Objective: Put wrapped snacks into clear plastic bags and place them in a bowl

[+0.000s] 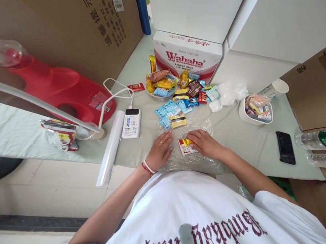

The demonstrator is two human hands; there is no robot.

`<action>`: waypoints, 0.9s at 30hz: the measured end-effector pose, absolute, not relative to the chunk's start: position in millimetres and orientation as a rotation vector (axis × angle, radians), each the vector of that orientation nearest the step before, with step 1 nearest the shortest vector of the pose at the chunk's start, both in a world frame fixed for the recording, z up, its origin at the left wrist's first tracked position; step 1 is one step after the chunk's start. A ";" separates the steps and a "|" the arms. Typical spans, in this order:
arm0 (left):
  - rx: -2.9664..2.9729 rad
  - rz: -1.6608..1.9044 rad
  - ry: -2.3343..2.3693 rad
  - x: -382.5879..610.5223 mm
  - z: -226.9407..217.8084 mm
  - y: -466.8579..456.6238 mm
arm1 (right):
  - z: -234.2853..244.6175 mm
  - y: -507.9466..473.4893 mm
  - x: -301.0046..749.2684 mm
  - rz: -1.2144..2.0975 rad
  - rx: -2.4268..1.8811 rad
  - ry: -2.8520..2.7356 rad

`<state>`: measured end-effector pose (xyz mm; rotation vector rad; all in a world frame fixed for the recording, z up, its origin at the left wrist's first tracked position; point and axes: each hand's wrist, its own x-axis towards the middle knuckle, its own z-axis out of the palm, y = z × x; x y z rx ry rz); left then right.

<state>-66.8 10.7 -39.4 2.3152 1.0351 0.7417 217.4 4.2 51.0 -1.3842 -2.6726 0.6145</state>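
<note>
A sheet of clear plastic film (176, 163) lies wrinkled on the table in front of me. On it is a small white and red snack packet (184, 150), with a small yellow packet (186, 142) on top. My right hand (206, 144) holds the yellow packet down, its fingers curled over the right side of both packets and hiding part of them. To the left, my left hand (159, 152) lies on the film with fingers stretched out, apart from the packets. Just beyond the film are a yellow and black packet (178, 121) and several light blue packets (166, 110).
Farther back stand a snack-filled bowl (161, 97) and a Wahaba carton (187, 59). A film roll (111, 150), power bank (131, 124) and red jug (65, 87) are left. Rightward are a white tub (251, 119), paper cup (280, 88), phone (286, 148) and bottles (308, 141).
</note>
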 end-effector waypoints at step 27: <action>2.232 0.672 0.735 -90.2 -9.4 -20.5 | 19.9 -90.1 279.4 0.624 -1.398 -2.229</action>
